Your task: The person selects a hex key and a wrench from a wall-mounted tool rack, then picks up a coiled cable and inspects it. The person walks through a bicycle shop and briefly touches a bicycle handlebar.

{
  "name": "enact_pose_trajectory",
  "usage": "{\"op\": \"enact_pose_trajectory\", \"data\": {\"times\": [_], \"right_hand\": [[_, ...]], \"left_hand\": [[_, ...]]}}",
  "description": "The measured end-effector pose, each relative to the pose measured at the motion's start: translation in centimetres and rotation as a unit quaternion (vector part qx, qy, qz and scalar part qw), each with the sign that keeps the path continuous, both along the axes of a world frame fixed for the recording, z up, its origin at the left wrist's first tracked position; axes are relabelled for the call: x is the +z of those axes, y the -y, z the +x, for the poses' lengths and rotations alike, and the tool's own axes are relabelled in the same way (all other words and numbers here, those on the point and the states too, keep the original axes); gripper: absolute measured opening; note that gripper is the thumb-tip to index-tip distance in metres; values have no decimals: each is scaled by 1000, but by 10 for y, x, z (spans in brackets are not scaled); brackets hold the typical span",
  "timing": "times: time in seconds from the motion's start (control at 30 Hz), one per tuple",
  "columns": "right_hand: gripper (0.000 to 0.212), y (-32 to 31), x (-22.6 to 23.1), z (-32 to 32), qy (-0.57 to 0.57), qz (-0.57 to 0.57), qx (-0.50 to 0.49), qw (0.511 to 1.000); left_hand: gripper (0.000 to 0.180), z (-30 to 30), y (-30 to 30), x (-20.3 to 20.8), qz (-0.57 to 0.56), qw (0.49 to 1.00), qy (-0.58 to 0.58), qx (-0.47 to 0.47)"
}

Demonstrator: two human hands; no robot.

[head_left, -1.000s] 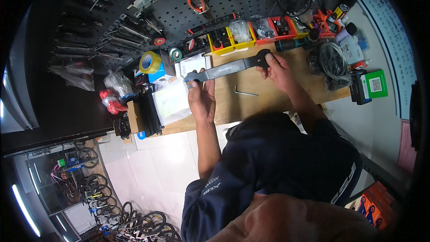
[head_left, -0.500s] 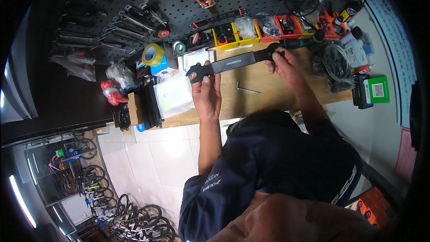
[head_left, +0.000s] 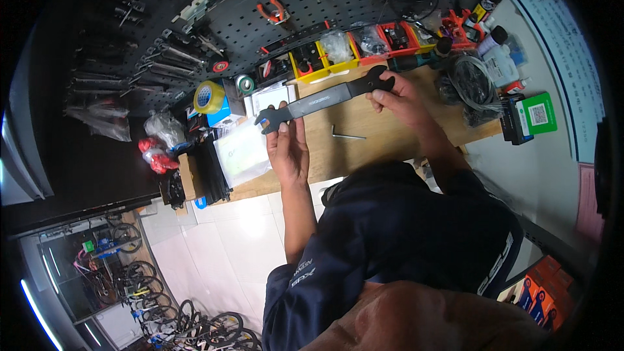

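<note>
Held up over the workbench (head_left: 383,130) is a long black pedal wrench (head_left: 318,101) with an open jaw at each end and a thicker grip in the middle. My left hand (head_left: 289,153) pinches its left end from below, thumb on the near side. Near the right-hand jaw, my right hand (head_left: 404,99) grips it between thumb and fingers. The wrench slants, its right end farther away than its left. On the wood below lies an L-shaped hex key (head_left: 348,135), apart from both hands.
Yellow and red parts bins (head_left: 338,52) line the bench's back edge under a tool pegboard (head_left: 240,13). To the left are yellow tape (head_left: 209,97) and a plastic-wrapped white packet (head_left: 242,155). Coiled cables (head_left: 473,84) and bottles (head_left: 499,64) stand right. Bicycles (head_left: 195,325) are on the floor.
The whole view has shifted a little. The wrench has turned slightly, so more of its right-hand jaw shows. Both hands keep their hold on it, and the hex key lies still.
</note>
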State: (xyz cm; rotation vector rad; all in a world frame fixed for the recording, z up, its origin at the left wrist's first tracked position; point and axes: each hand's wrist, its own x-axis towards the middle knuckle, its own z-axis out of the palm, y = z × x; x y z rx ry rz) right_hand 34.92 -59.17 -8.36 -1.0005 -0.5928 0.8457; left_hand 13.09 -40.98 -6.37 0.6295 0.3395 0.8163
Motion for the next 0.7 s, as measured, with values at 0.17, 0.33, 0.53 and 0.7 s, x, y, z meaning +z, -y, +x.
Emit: {"op": "enact_pose_trajectory", "data": {"times": [0.17, 0.33, 0.53, 0.7], "right_hand": [[44, 3, 14, -3, 26, 1, 25, 999], [54, 3, 16, -5, 42, -17, 13, 999], [53, 3, 13, -4, 36, -14, 7, 999], [52, 3, 14, -3, 29, -9, 10, 999]], "left_hand": [[50, 0, -5, -7, -27, 1000, 9, -5], [44, 1, -7, -10, -25, 999, 19, -19], [46, 2, -4, -6, -32, 999, 16, -12], [50, 2, -3, 0, -42, 999, 17, -13]]}}
